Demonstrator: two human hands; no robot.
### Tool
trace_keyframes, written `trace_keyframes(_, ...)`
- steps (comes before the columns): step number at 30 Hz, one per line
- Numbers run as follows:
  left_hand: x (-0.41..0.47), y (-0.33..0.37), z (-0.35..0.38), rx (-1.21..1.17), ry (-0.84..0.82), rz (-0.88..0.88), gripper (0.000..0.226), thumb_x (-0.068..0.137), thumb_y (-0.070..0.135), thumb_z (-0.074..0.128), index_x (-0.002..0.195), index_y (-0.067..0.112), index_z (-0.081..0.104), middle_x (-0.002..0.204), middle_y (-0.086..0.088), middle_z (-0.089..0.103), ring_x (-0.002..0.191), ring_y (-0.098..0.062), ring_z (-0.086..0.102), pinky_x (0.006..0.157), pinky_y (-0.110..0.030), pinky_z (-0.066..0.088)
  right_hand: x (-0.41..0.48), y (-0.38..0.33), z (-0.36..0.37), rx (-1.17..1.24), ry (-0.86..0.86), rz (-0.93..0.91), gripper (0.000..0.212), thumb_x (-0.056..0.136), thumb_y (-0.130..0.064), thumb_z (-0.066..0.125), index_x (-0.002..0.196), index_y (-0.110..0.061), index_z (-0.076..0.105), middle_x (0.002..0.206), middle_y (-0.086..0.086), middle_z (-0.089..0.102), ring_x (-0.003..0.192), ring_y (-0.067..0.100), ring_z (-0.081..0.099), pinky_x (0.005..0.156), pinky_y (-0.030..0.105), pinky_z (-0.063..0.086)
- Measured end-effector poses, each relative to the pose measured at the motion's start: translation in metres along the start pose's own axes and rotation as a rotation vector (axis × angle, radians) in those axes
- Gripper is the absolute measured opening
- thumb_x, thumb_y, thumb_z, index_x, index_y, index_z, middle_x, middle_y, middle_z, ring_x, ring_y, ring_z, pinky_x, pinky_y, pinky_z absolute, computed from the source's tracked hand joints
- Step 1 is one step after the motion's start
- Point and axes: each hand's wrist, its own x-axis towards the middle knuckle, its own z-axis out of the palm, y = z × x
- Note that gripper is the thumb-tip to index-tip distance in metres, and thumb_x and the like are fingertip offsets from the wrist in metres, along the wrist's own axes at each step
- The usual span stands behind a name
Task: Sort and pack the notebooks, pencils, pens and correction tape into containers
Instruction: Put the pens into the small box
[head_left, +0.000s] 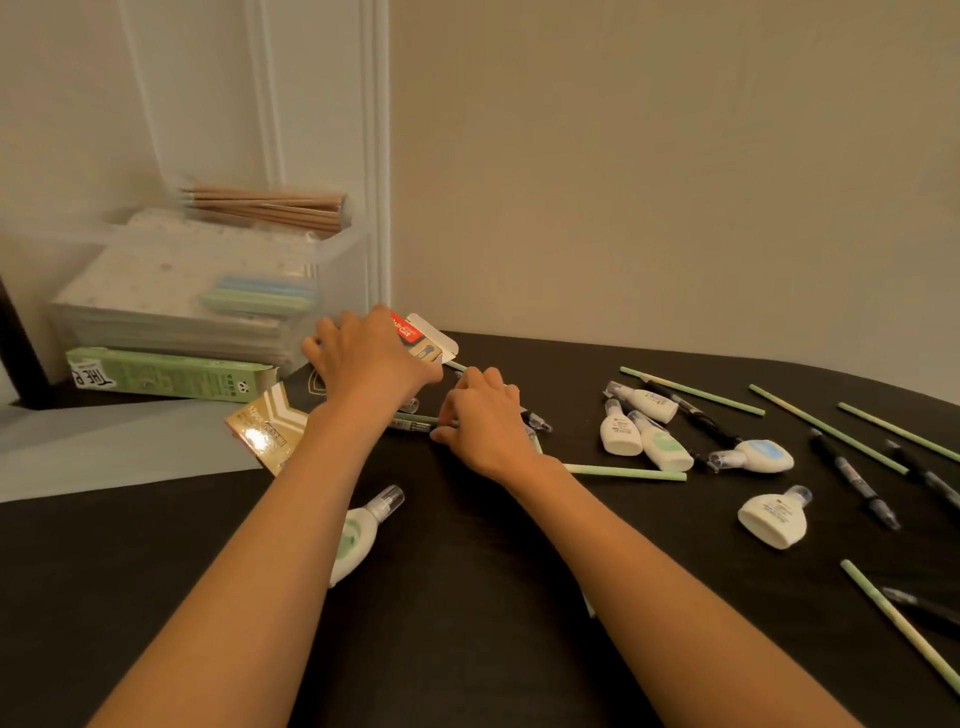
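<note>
**Stationery count**

Six correction tapes (621, 434) show on the black table (467, 597). About seven green pencils (691, 391) lie loose, with roughly five black pens (852, 478). Three cardboard boxes (171, 375), one clear bin (332, 270).

We take this for a home room: plain cream wall (675, 156), white panelled door frame (376, 156), dark cloth-covered counter (467, 597).

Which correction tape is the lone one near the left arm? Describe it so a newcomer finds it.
Start at the black table and follow the left forearm toward its front edge. The correction tape lies just right of that forearm, partly hidden by it, with its clear cap pointing up and right. It is white with a green patch and lies alone, while the other tapes lie on the right side of the table.
</note>
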Motion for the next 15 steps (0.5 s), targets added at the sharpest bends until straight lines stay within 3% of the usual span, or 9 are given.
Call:
trace_keyframes(3, -0.001, -0.001, 0.004, 0.015, -0.016, 0.004, 0.066, 0.073, 0.045, 0.072, 0.125, 0.015, 0.046, 0.130, -0.013, 0.047, 0.125, -0.034, 0.034, 0.100, -0.042, 0.026, -0.006, 0.005, -0.007, -0.029, 0.021, -0.040, 0.021, 0.094, -0.027, 0.052, 0.107, -0.013, 0.061, 0.120, 0.004, 0.052, 0.114, 0.020, 0.039, 0.097, 0.033, 0.028)
trace_keyframes(5, -0.003, 0.001, 0.006, 0.027, -0.026, 0.024, 0.067, 0.073, 0.046, 0.071, 0.126, 0.016, 0.045, 0.131, -0.013, 0.047, 0.125, -0.034, 0.034, 0.100, -0.042, 0.026, -0.015, 0.012, -0.015, 0.023, 0.044, -0.020, 0.019, 0.095, -0.025, 0.050, 0.105, -0.013, 0.060, 0.112, 0.005, 0.059, 0.107, 0.020, 0.049, 0.096, 0.033, 0.035)
trace_keyframes(9, -0.011, 0.013, 0.006, 0.086, -0.045, 0.081, 0.066, 0.074, 0.044, 0.071, 0.128, 0.016, 0.043, 0.132, -0.014, 0.045, 0.125, -0.034, 0.034, 0.101, -0.041, 0.026, -0.038, 0.029, -0.033, 0.317, 0.196, 0.145, 0.014, 0.093, -0.023, 0.056, 0.098, -0.011, 0.062, 0.095, 0.006, 0.068, 0.088, 0.018, 0.061, 0.083, 0.035, 0.051)
trace_keyframes(12, -0.020, 0.022, 0.006, 0.118, -0.050, 0.125, 0.065, 0.075, 0.041, 0.071, 0.127, 0.015, 0.043, 0.132, -0.014, 0.044, 0.125, -0.034, 0.033, 0.101, -0.041, 0.025, -0.052, 0.045, -0.045, 0.564, 0.364, 0.296, 0.005, 0.089, -0.014, 0.061, 0.089, -0.011, 0.064, 0.086, 0.003, 0.069, 0.075, 0.008, 0.065, 0.073, 0.021, 0.053)
trace_keyframes(15, -0.027, 0.028, 0.005, 0.138, -0.059, 0.156, 0.067, 0.076, 0.042, 0.072, 0.130, 0.016, 0.041, 0.133, -0.014, 0.042, 0.127, -0.034, 0.032, 0.103, -0.041, 0.025, -0.069, 0.068, -0.060, 0.909, 0.475, 0.482, 0.006, 0.088, -0.008, 0.061, 0.089, -0.014, 0.063, 0.087, 0.002, 0.069, 0.076, 0.004, 0.066, 0.069, 0.016, 0.052)
